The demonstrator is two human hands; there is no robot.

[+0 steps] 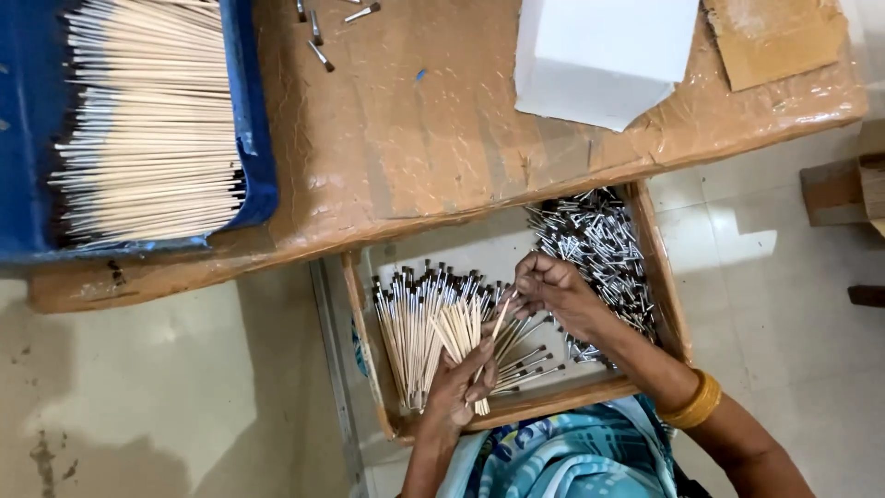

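My left hand (458,385) grips a small bundle of pale wooden sticks (464,329) over a wooden tray (362,325) on my lap. My right hand (551,286) pinches one stick (501,325) at its upper end, fingers closed on it near a metal ferrule. In the tray's left half lies a row of finished brushes (415,318) with dark tips and metal ferrules. A heap of loose metal ferrules (595,242) fills the tray's right side, just beyond my right hand. A gold bangle (696,402) sits on my right wrist.
A low table covered in taped brown cardboard (433,138) stands beyond the tray. On it are a blue bin (253,138) full of wooden sticks (147,120), a white box (599,55), a few loose ferrules (318,41) and a cardboard piece (774,37). Tiled floor lies either side.
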